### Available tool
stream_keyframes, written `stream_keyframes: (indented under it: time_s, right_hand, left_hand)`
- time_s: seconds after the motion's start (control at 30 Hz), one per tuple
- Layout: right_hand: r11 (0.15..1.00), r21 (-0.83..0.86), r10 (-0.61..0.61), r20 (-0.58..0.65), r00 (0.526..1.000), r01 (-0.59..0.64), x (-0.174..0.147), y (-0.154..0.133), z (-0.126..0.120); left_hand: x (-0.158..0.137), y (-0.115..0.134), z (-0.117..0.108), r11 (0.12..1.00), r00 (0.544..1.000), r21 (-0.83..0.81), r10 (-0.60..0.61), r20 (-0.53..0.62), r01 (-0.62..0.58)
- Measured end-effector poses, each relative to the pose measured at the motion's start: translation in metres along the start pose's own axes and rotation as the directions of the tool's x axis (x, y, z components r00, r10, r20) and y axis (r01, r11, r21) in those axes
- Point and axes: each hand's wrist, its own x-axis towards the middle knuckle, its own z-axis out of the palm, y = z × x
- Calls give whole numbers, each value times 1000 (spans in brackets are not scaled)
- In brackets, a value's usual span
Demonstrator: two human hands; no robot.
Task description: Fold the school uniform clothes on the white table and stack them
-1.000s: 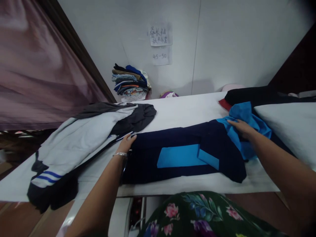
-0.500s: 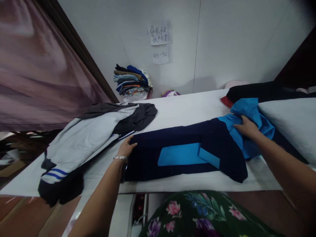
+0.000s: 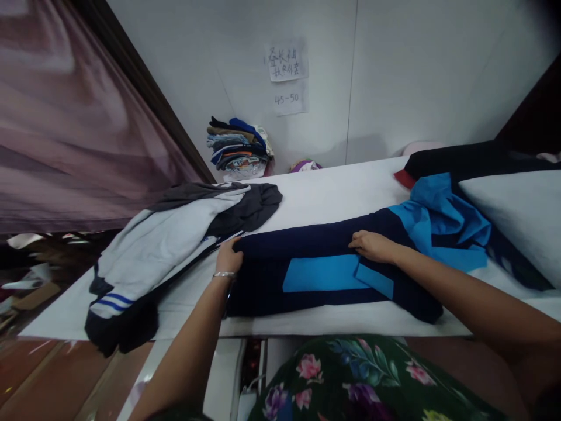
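A navy jacket (image 3: 289, 240) with bright blue panels lies folded lengthwise across the white table (image 3: 319, 196). At its left end my left hand (image 3: 229, 257), a silver bracelet on the wrist, is closed on the upper corner. My right hand (image 3: 372, 245) pinches the navy cloth near the middle, just above the blue panel. To the right, the crumpled bright blue part of the garment (image 3: 442, 213) spreads out loose. Left of my left hand lies a grey and white garment (image 3: 162, 240) with blue stripes, hanging partly over the front edge.
Folded clothes are stacked (image 3: 239, 149) at the back by the wall. Black clothing (image 3: 464, 161) and a white pillow-like item (image 3: 521, 210) lie at the right. A pink curtain (image 3: 79, 117) hangs at the left. Handwritten paper signs (image 3: 287, 61) are on the wall.
My right hand has left the bright blue cloth and moved left onto the navy part. My left hand stays at the left corner. The view has shifted slightly.
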Motion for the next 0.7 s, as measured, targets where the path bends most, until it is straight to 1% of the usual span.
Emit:
stream_keyframes:
  time_s: [0.07, 0.1, 0.13, 0.17, 0.23, 0.3, 0.33, 0.37, 0.4, 0.43, 0.47, 0.53, 0.6, 0.67, 0.7]
  right_hand:
    - [999, -41, 13, -10, 1000, -14, -5, 1, 3]
    - [998, -62, 23, -25, 999, -24, -7, 0, 4]
    - [996, -79, 32, -39, 999, -35, -8, -1, 4]
    - [995, -90, 38, -49, 998, -42, -9, -2, 4]
    - [995, -90, 40, -61, 997, -45, -9, -6, 4]
    - [998, -67, 14, -91, 996, -20, -8, -9, 5]
    - [999, -47, -8, -115, 993, 3, -8, -11, 6]
    - [999, -22, -33, -137, 990, 30, -7, -11, 8]
    - [998, 4, -56, -152, 987, 57, -7, -11, 11]
    - [997, 27, -72, -158, 985, 77, -8, -11, 15]
    - [995, 46, -76, -159, 984, 84, -8, -10, 19]
    - [995, 68, -61, -165, 984, 73, -10, -10, 26]
    - [995, 84, -44, -191, 981, 61, -15, -11, 29]
    - [993, 111, -19, -249, 968, 48, -24, -14, 25]
    - [991, 128, 9, -298, 954, 31, -32, -14, 22]
  left_hand:
    - [-6, -1, 7, 985, 993, 165, 37, 112, -56]
    - [-9, 0, 8, 969, 989, 234, 42, 145, -76]
    - [-11, 3, 9, 951, 988, 294, 50, 145, -92]
    - [-12, 8, 9, 933, 991, 344, 74, 113, -109]
    - [-12, 23, 7, 902, 985, 399, 173, 26, -169]
    - [-11, 40, 10, 874, 951, 395, 310, -4, -284]
    - [-11, 48, 15, 853, 925, 380, 381, 16, -358]
    - [-12, 54, 21, 825, 896, 366, 441, 58, -430]
    - [-13, 59, 29, 799, 871, 356, 476, 120, -485]
    - [-15, 62, 39, 780, 854, 347, 482, 195, -520]
    - [-18, 62, 48, 773, 843, 341, 464, 274, -536]
    - [-23, 60, 66, 781, 831, 335, 391, 395, -527]
    - [-26, 55, 77, 794, 831, 334, 349, 433, -508]
    - [-26, 51, 80, 793, 832, 333, 358, 423, -510]
    - [-25, 49, 80, 793, 833, 329, 366, 416, -512]
